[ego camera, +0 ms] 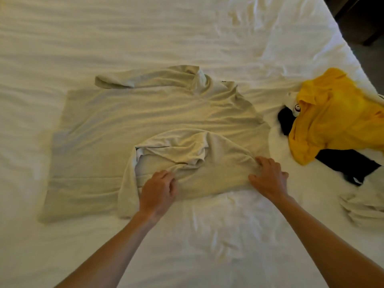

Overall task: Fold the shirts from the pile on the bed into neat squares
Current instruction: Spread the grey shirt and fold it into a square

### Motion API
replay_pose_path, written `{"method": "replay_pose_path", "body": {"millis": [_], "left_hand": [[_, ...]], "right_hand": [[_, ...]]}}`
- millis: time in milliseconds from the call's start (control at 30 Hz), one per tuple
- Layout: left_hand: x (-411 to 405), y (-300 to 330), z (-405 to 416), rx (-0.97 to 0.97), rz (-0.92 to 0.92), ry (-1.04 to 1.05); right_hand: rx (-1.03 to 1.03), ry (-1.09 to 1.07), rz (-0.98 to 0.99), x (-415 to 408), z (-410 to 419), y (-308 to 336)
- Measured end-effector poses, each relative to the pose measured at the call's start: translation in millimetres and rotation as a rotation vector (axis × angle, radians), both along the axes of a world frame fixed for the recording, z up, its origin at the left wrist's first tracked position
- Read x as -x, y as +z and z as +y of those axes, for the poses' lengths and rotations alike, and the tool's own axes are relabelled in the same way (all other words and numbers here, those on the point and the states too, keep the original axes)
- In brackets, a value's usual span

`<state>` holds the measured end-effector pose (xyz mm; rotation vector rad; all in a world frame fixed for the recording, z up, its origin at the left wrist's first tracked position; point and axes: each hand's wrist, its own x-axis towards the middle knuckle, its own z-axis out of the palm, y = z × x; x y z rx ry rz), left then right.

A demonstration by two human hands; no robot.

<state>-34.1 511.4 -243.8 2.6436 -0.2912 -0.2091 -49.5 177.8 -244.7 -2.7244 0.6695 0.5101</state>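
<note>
White bed (145, 34) carries a beige shirt (124, 121) spread flat at centre. I see my left hand (158, 192) pinching its folded-over sleeve, my right hand (268, 177) gripping the near shoulder. Yellow shirt (336, 113) lies on black shirt (345, 165), right.

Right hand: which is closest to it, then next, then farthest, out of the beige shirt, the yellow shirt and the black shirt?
From the right hand, in the head view:
1. Beige shirt: the hand touches it, at its near right edge.
2. Black shirt: on the bed just to the right, partly under the yellow one.
3. Yellow shirt: to the right and farther up the bed.
</note>
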Motion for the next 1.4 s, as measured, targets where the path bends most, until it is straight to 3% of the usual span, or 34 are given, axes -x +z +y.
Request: {"method": "replay_pose_path", "body": {"millis": [100, 233, 333, 467, 600, 700, 800, 867, 967, 1067, 1167, 1300, 1400], "left_hand": [[-1, -18, 7, -0.11, -0.006, 0.064], [-26, -25, 7, -0.247, 0.06, -0.07], [-56, -26, 11, -0.107, 0.271, -0.061], [-63, -27, 14, -0.016, 0.273, 0.006], [-44, -22, 15, 0.057, 0.241, 0.066], [-35, -18, 30, -0.089, 0.142, 0.049], [-37, -9, 53, -0.256, 0.158, -0.026], [-47, -2, 74, -0.348, 0.182, -0.126], [-66, 6, 104, -0.484, 0.229, -0.294], [-82, 12, 120, -0.487, 0.126, -0.24], [-77, 7, 134, -0.666, 0.117, -0.204], [-61, 3, 163, -0.659, 0.047, -0.147], [-55, 3, 177, -0.645, 0.025, -0.211]], "right_hand": [[-0.041, -0.064, -0.016, 10, -14, -2], [-0.131, -0.082, -0.012, 15, -26, -1], [-0.129, -0.051, -0.051, 21, -35, -3], [-0.075, -0.105, -0.064, 26, -37, -6], [0.137, -0.226, -0.109, 30, 5, -3], [0.12, 0.027, -0.405, 38, 65, -2], [-0.259, 0.373, -0.583, 36, 135, -9], [-0.418, 0.504, -0.523, 25, 177, -13], [-0.374, 0.51, -0.355, 10, 221, -22], [-0.223, 0.429, -0.273, 10, 237, -31], [-0.142, 0.435, -0.222, 19, 245, -32], [-0.029, 0.499, -0.085, 15, 263, -25], [-0.042, 0.515, -0.154, -9, 276, -17]]}}
